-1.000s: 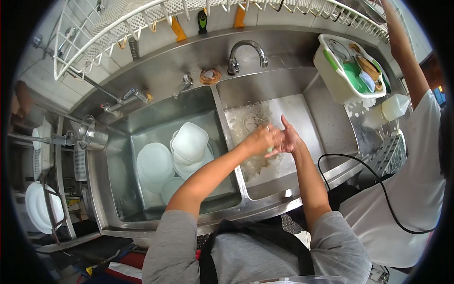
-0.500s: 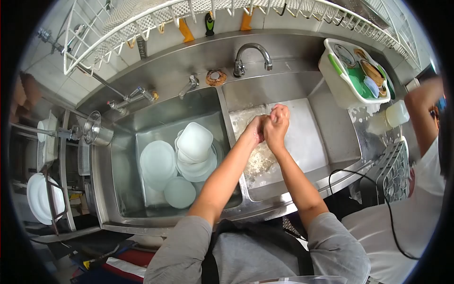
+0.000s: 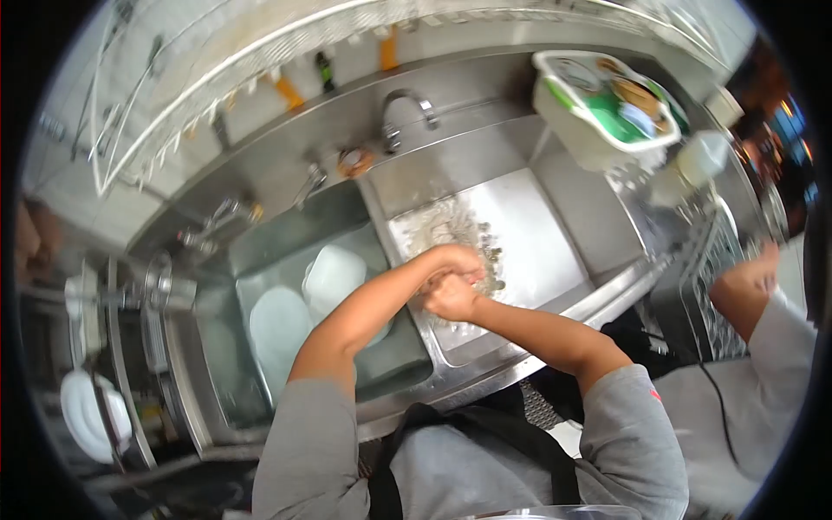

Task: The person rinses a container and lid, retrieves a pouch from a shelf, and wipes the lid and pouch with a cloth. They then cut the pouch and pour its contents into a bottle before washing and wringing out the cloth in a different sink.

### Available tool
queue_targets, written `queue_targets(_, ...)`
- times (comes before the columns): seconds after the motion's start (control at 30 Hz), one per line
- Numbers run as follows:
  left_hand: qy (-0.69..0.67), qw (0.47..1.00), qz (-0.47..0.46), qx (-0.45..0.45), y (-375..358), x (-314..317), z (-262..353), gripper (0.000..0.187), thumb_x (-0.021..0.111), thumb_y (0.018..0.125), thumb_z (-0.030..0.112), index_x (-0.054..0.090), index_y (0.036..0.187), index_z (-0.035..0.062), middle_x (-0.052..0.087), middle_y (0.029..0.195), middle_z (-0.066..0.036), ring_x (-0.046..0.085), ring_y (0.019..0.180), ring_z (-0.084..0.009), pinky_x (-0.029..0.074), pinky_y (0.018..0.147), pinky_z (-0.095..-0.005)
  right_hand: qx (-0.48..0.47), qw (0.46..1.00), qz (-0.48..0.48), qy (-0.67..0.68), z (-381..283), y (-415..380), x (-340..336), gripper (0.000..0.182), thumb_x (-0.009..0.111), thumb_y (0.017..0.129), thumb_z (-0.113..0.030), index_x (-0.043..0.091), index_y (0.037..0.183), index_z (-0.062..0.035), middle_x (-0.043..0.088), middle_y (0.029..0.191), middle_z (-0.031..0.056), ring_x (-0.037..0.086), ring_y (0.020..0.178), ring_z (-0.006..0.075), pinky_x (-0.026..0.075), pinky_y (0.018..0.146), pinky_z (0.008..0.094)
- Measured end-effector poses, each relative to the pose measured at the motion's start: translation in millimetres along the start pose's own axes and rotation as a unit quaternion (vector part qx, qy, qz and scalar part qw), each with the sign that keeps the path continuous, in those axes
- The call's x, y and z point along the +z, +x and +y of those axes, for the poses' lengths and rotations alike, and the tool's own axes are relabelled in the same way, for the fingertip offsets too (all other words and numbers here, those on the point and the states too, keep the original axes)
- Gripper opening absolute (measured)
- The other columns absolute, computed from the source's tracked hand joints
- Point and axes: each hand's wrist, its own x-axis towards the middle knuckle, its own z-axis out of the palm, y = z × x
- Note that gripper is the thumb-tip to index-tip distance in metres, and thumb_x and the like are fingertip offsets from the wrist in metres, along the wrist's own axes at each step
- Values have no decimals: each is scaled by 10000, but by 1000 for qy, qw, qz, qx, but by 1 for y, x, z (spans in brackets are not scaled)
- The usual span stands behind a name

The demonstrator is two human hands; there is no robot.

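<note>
My left hand (image 3: 455, 264) and my right hand (image 3: 453, 297) are together over the near left part of the right sink basin (image 3: 546, 230). The right hand is closed against the left, whose fingers are blurred and partly hidden. Whether anything is between them cannot be made out. Beneath them, light food scraps (image 3: 451, 230) lie on the basin floor. In the water-filled left basin (image 3: 221, 347) rest a square white dish (image 3: 334, 276) and a round plate (image 3: 279, 322), partly behind my left arm.
A curved faucet (image 3: 407, 108) stands behind the basins. A white tub (image 3: 563, 117) of items sits at the back right, near a plastic bottle (image 3: 702, 156). Another person's hand (image 3: 747, 282) is at the right, beside a grey rack (image 3: 715, 286). A wire shelf (image 3: 260, 65) hangs above.
Both hands have moved down and left, nearer the basin's front edge, with the elbows spread wider. The view has shifted and blurred. The other person's arm at the right is lower.
</note>
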Motion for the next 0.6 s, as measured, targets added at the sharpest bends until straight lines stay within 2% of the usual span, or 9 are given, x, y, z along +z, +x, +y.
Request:
queue_targets(0.2,233,944,35,231,-50,36,9,234,462,702,131,528,493,48,446,432,-36,435,431,-165,336,420,-350,68,994,75,-46,-47,-18,59,143,527,644,-206,515,537,-112,544,606,54,560,571,200,443,488,345)
queue_targets(0.23,261,916,39,303,-46,42,-4,237,450,713,121,523,500,49,431,432,-28,436,429,-166,343,421,-345,111,993,-16,-44,-61,-10,40,166,521,648,-218,513,504,-136,526,549,44,553,524,182,431,445,338)
queue_targets(0.3,88,978,26,186,-20,50,-39,150,465,734,107,546,617,57,444,491,-24,451,469,-156,385,453,-315,113,990,-7,-79,-73,-3,36,163,528,641,-214,521,495,-141,526,534,42,553,509,179,433,435,335)
queue_targets(0.37,-121,969,68,204,-94,53,5,71,496,780,112,543,762,62,478,600,-22,475,544,-136,419,504,-267,104,989,-9,-103,-77,13,19,140,544,620,-203,539,492,-147,535,529,38,560,501,178,436,420,336)
queue_targets(0.43,-215,963,-2,164,-170,33,64,72,521,814,121,542,852,63,518,734,-10,520,670,-121,454,616,-274,141,981,-46,-125,-76,43,-40,85,572,576,-197,564,513,-142,560,573,38,575,539,191,442,432,353)
queue_targets(0.5,-144,954,5,263,-210,2,84,237,484,835,116,501,1062,51,543,942,-56,541,837,-144,442,753,-260,107,953,202,-198,-87,77,-114,103,583,569,-211,570,545,-111,559,638,47,571,639,204,456,475,353)
queue_targets(0.53,10,890,183,417,-241,31,86,268,454,863,90,462,1130,73,551,897,-21,558,813,-171,474,709,-309,139,941,221,-216,-95,89,-139,124,591,578,-225,578,563,-102,559,667,54,564,679,208,457,492,358)
queue_targets(0.57,-16,864,437,251,-185,-6,33,344,380,869,166,433,1188,47,512,1101,-80,487,1034,-183,413,870,-330,158,913,298,-232,-97,94,-153,134,598,577,-222,573,562,-92,566,653,51,571,649,231,454,493,380)
queue_targets(0.6,0,870,414,267,-98,-57,-33,344,380,869,166,433,1188,47,512,1101,-80,487,1034,-183,413,870,-330,180,902,298,-253,-87,85,-134,134,598,577,-222,573,562,-92,566,653,51,571,649,231,454,493,380)
